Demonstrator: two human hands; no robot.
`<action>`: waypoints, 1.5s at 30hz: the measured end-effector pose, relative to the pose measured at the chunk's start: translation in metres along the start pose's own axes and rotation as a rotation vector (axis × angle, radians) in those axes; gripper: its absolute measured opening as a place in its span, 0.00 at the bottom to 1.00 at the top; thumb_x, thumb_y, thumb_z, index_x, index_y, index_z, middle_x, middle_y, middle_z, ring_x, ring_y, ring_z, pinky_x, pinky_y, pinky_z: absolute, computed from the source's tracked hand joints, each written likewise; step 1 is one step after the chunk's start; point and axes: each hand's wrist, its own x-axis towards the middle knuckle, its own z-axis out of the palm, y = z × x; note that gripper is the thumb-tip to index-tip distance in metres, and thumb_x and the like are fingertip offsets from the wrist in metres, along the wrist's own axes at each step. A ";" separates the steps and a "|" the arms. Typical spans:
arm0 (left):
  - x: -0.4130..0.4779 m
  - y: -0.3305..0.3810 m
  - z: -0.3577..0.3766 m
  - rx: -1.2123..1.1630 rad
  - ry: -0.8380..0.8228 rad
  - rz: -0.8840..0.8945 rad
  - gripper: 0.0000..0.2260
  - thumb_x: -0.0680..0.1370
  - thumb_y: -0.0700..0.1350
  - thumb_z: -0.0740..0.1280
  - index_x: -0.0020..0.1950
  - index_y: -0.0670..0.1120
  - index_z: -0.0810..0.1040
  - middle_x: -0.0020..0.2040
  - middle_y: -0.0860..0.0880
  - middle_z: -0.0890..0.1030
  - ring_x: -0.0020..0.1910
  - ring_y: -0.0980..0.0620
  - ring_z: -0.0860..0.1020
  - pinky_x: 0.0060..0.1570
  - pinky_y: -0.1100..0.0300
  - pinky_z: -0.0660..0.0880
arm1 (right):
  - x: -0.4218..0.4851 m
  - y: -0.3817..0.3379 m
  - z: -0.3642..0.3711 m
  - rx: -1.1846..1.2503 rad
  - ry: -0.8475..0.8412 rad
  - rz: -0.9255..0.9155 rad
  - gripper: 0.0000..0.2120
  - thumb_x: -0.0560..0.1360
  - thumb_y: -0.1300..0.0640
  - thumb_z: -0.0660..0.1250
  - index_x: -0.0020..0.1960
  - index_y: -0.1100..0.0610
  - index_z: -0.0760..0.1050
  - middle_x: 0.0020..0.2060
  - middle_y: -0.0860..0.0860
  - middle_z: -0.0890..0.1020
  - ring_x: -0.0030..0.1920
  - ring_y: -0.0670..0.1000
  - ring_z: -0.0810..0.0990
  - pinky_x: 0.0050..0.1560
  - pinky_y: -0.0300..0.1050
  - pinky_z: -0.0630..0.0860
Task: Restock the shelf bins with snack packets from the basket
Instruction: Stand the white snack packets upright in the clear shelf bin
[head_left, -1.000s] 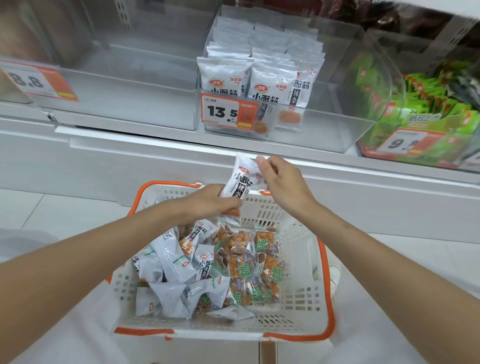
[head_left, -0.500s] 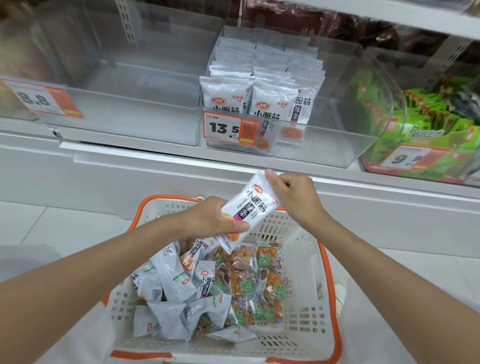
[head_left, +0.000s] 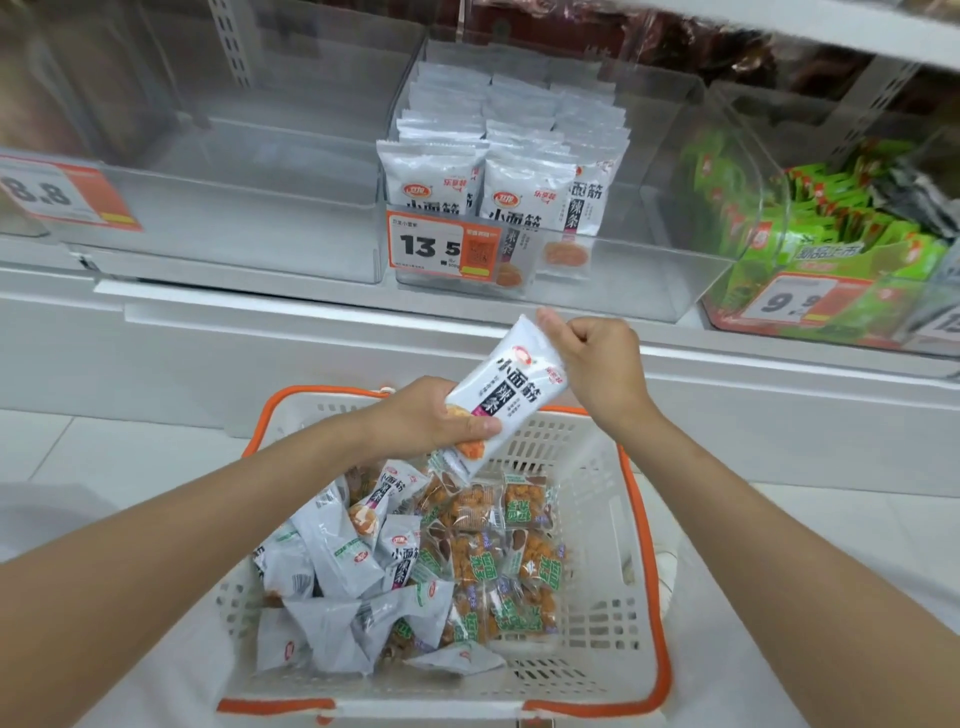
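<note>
Both hands hold one white packet (head_left: 506, 395) just above the far rim of the basket (head_left: 644, 519). The left hand (head_left: 431, 415) is curled round its lower end, thumb across the printed face. The right hand (head_left: 597, 374) pinches the upper end with its fingers folded in. The packet's long axis runs from lower centre of the frame up and slightly right, printed side toward the camera.

The bin (head_left: 623, 280) stocked with the same white packets lies straight up the frame from the hands, beyond the pale shelf ledge (head_left: 311, 322). The right hand, on the upper end, is the nearer one. I judge the packet must be stood upright and lifted over the bin's clear front wall, which carries an orange price tag (head_left: 436, 249); the standing rows fill the bin's left part.

Below the hands, loose white packets (head_left: 332, 561) and orange packets (head_left: 483, 551) lie heaped in the basket. A bin of green packets (head_left: 831, 249) sits at the right edge, and another clear bin (head_left: 234, 234) at upper left.
</note>
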 end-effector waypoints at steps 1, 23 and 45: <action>0.000 -0.003 0.001 -0.015 0.006 -0.006 0.05 0.77 0.47 0.69 0.51 0.48 0.80 0.43 0.56 0.82 0.33 0.65 0.81 0.32 0.69 0.75 | 0.000 0.001 -0.001 0.023 0.033 0.015 0.30 0.79 0.46 0.65 0.24 0.58 0.60 0.16 0.46 0.62 0.21 0.46 0.59 0.25 0.40 0.56; 0.025 0.081 -0.045 0.196 0.329 0.166 0.13 0.80 0.48 0.65 0.46 0.40 0.82 0.48 0.42 0.85 0.45 0.46 0.83 0.45 0.57 0.78 | 0.000 -0.038 -0.042 0.166 -0.286 0.033 0.06 0.78 0.63 0.66 0.54 0.55 0.76 0.50 0.58 0.83 0.45 0.53 0.80 0.48 0.50 0.78; 0.141 0.205 -0.103 0.638 0.508 0.301 0.05 0.73 0.43 0.73 0.48 0.45 0.85 0.45 0.51 0.84 0.42 0.57 0.79 0.49 0.60 0.77 | 0.138 -0.023 -0.081 -0.204 -0.244 0.096 0.05 0.75 0.60 0.69 0.50 0.58 0.82 0.46 0.54 0.85 0.43 0.53 0.83 0.50 0.50 0.82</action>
